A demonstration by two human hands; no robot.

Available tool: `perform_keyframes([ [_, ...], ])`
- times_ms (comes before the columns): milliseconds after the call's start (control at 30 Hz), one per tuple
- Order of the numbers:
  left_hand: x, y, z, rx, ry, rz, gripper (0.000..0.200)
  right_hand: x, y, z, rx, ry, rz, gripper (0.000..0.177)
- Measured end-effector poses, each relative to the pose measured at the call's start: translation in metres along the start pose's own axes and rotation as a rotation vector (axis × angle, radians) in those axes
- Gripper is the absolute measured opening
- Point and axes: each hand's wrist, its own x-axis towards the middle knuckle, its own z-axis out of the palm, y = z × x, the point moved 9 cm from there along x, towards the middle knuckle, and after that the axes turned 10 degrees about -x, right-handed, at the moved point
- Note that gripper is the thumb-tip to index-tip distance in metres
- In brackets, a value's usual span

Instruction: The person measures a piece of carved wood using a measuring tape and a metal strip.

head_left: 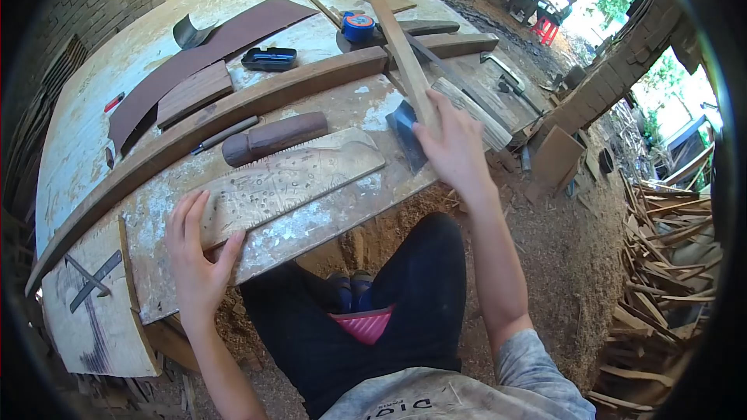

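A flat, pale wooden board (pixel 288 179) with notched edges and many small marks lies near the bench's front edge. My left hand (pixel 194 245) rests on its left end, thumb and fingers apart. At the right, my right hand (pixel 453 136) is closed round the wooden handle of a hatchet (pixel 406 138), close to its dark metal head. The handle points away from me across a long curved beam. Behind the board lie a dark wooden mallet (pixel 274 138) and a thin chisel (pixel 224 135).
The long curved beam (pixel 233 113) spans the bench (pixel 311 229). Beyond it are a blue tape measure (pixel 358 27), a black case (pixel 268 58) and brown sandpaper (pixel 210 50). A metal square (pixel 96 280) lies at left, a clamp (pixel 510 82) at right. Someone sits far off (pixel 566 9).
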Motion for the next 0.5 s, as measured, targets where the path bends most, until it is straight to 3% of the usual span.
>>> perform_keyframes([
  [167, 0.001, 0.002, 0.007, 0.028, -0.027, -0.007, 0.065, 0.031, 0.011, -0.015, -0.067, -0.036, -0.087, 0.063],
  [267, 0.001, 0.003, 0.007, 0.017, -0.024, -0.029, 0.065, 0.059, 0.02, -0.013, 0.018, 0.172, -0.175, 0.058],
  [500, 0.0, 0.003, 0.008, 0.063, -0.019, -0.022, 0.065, 0.021, 0.043, -0.036, 0.196, 0.281, -0.043, 0.045],
])
